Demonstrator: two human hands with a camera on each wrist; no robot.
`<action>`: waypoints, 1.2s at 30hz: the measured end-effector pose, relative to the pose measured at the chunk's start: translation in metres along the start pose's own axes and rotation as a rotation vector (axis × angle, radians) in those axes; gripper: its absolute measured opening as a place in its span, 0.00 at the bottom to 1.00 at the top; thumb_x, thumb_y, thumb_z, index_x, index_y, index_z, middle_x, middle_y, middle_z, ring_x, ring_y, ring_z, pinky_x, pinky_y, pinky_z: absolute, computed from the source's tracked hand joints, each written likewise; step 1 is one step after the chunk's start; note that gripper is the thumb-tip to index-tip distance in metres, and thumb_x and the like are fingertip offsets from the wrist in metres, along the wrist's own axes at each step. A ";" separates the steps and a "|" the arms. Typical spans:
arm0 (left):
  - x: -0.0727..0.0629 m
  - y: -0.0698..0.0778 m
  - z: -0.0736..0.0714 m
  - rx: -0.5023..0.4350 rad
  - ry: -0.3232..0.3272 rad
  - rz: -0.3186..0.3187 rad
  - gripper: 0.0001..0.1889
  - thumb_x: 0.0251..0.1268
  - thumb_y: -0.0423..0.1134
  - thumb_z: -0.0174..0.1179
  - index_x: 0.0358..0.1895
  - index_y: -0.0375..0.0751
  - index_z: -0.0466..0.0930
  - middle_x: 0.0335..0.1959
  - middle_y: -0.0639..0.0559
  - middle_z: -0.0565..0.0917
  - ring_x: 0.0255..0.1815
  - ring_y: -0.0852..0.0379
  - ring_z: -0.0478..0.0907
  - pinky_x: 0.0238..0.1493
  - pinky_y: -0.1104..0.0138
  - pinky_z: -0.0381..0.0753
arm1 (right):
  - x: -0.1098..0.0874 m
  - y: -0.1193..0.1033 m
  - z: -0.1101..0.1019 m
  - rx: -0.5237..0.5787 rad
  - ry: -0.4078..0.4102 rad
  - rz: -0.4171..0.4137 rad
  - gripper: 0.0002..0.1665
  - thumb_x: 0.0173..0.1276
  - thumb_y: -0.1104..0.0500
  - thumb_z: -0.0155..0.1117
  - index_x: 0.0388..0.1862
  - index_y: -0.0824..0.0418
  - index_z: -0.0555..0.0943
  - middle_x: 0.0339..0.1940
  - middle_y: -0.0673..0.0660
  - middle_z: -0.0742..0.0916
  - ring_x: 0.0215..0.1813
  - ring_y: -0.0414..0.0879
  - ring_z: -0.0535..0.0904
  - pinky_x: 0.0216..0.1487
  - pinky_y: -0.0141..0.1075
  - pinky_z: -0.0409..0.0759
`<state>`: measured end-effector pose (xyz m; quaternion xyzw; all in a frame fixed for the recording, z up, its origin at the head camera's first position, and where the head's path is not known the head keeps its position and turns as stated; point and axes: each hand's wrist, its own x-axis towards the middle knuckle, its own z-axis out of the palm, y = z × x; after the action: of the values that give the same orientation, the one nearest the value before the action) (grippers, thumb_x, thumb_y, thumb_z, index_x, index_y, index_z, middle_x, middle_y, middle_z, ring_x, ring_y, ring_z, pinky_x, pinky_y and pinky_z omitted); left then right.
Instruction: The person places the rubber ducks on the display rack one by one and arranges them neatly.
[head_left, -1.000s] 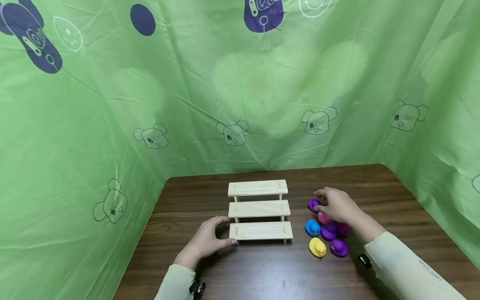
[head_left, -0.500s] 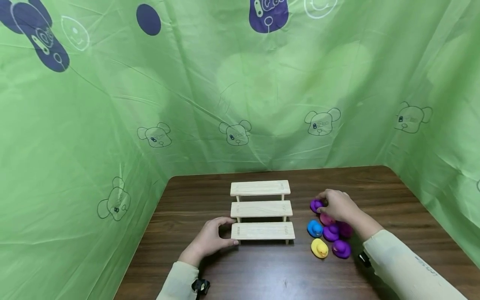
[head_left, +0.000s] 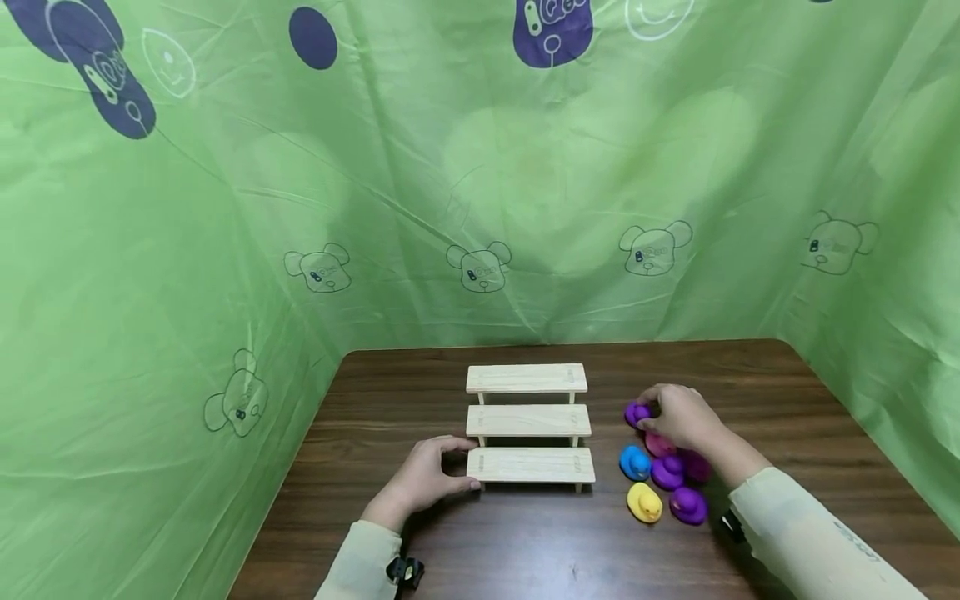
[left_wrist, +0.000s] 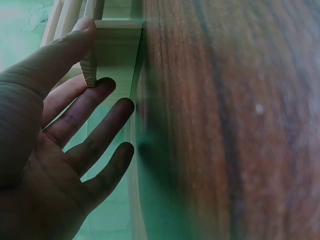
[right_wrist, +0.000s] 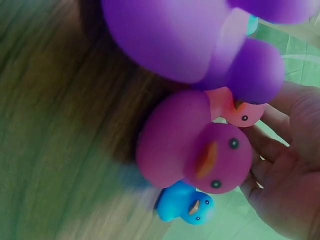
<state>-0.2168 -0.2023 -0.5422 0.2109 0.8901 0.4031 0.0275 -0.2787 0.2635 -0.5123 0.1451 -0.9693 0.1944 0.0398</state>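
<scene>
A pale wooden three-step stand (head_left: 529, 421) stands on the table. My left hand (head_left: 423, 477) grips the left end of its lowest step, thumb at the front edge and fingers behind; in the left wrist view the other fingers (left_wrist: 107, 132) of this hand spread below it. My right hand (head_left: 678, 417) pinches a purple rubber duck (head_left: 637, 412) at the far end of a cluster. Close by are a pink duck (head_left: 660, 444), a magenta duck (right_wrist: 175, 140), a blue duck (head_left: 635, 462), a yellow duck (head_left: 645, 502) and more purple ducks (head_left: 688, 506). The right hand hides part of its duck.
The dark wood table (head_left: 510, 550) is walled by green printed cloth (head_left: 540, 183) at the back and sides. Another blue duck (right_wrist: 185, 204) shows low in the right wrist view; the right arm covers it in the head view.
The head view has shifted slightly, so everything sits a little further right and lower. Both hands stay at the same places, on the stand and the purple duck.
</scene>
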 end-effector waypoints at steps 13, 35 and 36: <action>0.001 0.000 0.000 0.022 -0.001 -0.016 0.27 0.51 0.47 0.84 0.56 0.51 0.88 0.53 0.59 0.87 0.58 0.57 0.82 0.64 0.55 0.80 | 0.012 -0.034 -0.024 0.187 0.123 -0.053 0.24 0.70 0.54 0.76 0.61 0.63 0.86 0.54 0.61 0.87 0.57 0.64 0.83 0.57 0.62 0.80; 0.003 0.000 -0.001 0.053 -0.014 -0.041 0.28 0.52 0.48 0.84 0.58 0.51 0.88 0.55 0.59 0.87 0.61 0.56 0.81 0.65 0.56 0.79 | 0.062 -0.147 -0.039 0.393 0.129 -0.194 0.24 0.67 0.49 0.79 0.59 0.55 0.87 0.55 0.52 0.88 0.59 0.55 0.83 0.65 0.56 0.78; 0.003 0.000 -0.001 0.059 -0.014 -0.039 0.28 0.52 0.48 0.84 0.58 0.51 0.88 0.55 0.59 0.87 0.61 0.56 0.81 0.65 0.56 0.79 | 0.065 -0.151 -0.037 0.399 0.120 -0.198 0.25 0.66 0.49 0.79 0.59 0.55 0.87 0.55 0.52 0.88 0.59 0.55 0.83 0.65 0.56 0.78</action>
<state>-0.2200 -0.2019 -0.5408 0.1972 0.9053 0.3746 0.0356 -0.2955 0.1273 -0.4147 0.2327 -0.8886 0.3857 0.0866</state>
